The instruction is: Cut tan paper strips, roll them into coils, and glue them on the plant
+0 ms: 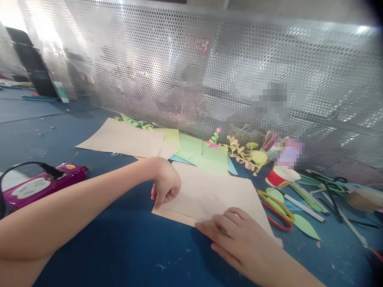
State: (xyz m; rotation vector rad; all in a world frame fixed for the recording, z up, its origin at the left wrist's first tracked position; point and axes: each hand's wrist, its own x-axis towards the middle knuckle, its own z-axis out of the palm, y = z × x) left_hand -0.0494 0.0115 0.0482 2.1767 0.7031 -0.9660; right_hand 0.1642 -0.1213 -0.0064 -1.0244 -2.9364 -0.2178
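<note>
A pale peach sheet of paper [215,191] lies on the dark blue table, with a narrow folded strip along its near edge. My left hand [166,183] is curled into a fist, and one digit presses down on the sheet's near left corner. Across the near right part of the same sheet rests my right hand [239,239]. Its fingers are apart and loosely bent, with one fingertip touching the folded edge. A second peach sheet [122,137] lies farther back on the left.
Green paper sheets [188,143] and paper leaf cutouts [236,149] lie along the perforated metal screen [149,67]. To the right are a red and white paper cup [281,177] and yellow-handled scissors [278,205]. A purple power strip [44,185] with a plugged cord sits left.
</note>
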